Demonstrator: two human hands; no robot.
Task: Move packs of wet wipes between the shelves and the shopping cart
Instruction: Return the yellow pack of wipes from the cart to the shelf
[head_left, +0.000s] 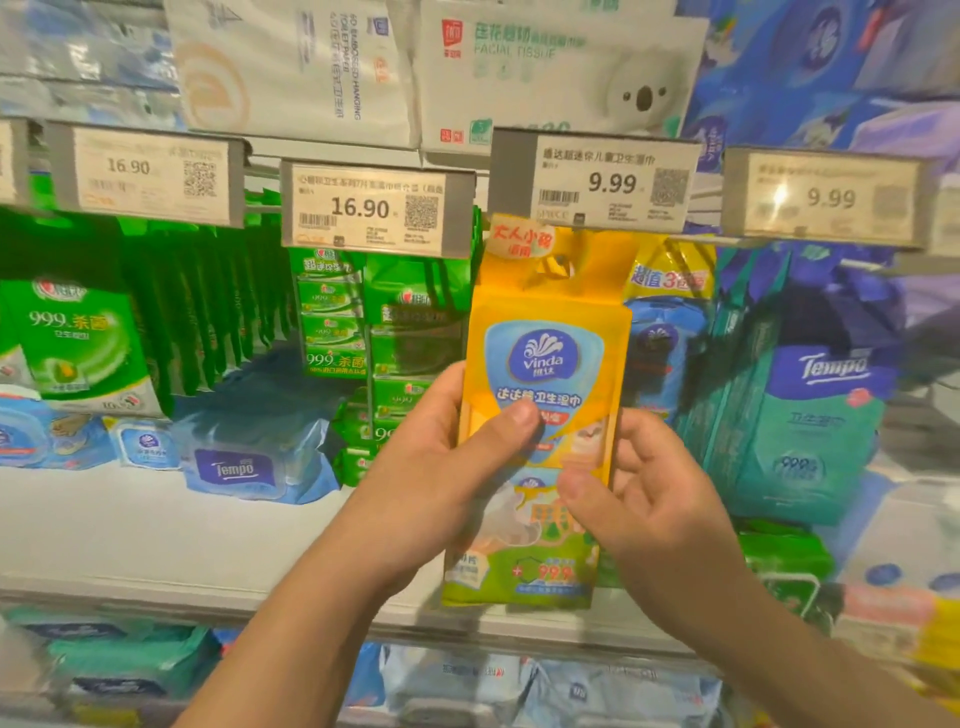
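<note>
your left hand (441, 457) gripped the yellow vinda wipes pack (545, 374), thumb across its front; your right hand (644, 493) pinched its right edge; pack upright before the shelf, its top just under the 9.99 price tag (592, 182), green packs (83, 343) hanging left.

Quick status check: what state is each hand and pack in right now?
left hand: grips the yellow Vinda pack, thumb across its front.
right hand: holds the same pack's right edge.
yellow Vinda pack: upright, top at the hook under the 9.99 price tag.
Tempo tub pack: lying on the shelf.
</note>
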